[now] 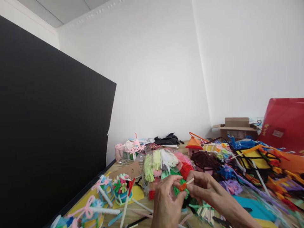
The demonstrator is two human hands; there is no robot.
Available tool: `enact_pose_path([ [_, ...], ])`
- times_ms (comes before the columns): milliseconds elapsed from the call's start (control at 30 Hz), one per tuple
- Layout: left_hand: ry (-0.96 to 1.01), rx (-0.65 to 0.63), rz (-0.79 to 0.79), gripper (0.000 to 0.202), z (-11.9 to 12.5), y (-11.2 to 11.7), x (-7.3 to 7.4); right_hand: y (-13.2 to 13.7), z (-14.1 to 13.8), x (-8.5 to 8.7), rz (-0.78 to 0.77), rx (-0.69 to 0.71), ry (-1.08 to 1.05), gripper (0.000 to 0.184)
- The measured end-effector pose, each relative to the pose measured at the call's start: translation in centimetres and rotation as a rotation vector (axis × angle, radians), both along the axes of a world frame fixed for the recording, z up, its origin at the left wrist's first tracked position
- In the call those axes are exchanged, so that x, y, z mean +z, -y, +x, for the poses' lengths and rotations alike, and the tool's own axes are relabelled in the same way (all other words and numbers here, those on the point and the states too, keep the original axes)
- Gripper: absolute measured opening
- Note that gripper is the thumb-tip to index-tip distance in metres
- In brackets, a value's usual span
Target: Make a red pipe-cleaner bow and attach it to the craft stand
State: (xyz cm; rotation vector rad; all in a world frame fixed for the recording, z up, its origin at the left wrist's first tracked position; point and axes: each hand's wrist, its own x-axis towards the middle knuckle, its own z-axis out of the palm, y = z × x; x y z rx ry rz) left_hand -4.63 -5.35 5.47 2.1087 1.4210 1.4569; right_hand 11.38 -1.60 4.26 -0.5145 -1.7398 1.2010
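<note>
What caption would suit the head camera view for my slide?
Left hand and right hand hold orange pipe cleaner on a white stick.

left hand (167,202): curled, back facing up | right hand (201,188): pinching, just beside left | right forearm (234,210): angled from lower right

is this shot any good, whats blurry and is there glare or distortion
In the head view, the light is soft and even, with no hard shadows on the white wall; the left hand, right hand and orange pipe-cleaner bundle look slightly soft; the clear plastic bag shows only faint glare; the wide lens makes the black panel appear steeply slanted.
</note>
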Motion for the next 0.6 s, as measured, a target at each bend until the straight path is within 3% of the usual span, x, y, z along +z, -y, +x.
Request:
enact_pose_path([
  [67,-0.131,0.057,0.242,0.043,0.3,-0.5,-0.8,-0.2,-0.3,-0.2,-0.043,0.003,-0.047,0.031],
  [167,-0.266,0.144,0.632,0.028,0.6,-1.1,-1.6,-0.3,-0.7,-0.5,-0.074,-0.014,-0.094,0.033],
  [267,-0.305,0.198,0.825,0.016,0.8,-1.4,-1.7,-0.1,-0.8,-0.8,-0.097,-0.062,-0.086,0.033],
  [467,-0.347,0.193,0.737,0.018,0.5,-1.5,-1.3,0.0,-0.5,-0.6,-0.023,-0.019,-0.047,0.03],
  [600,-0.32,0.119,0.619,0.017,0.4,-1.3,-1.3,-0.1,-0.3,-0.2,0.03,0.036,0.005,0.033],
])
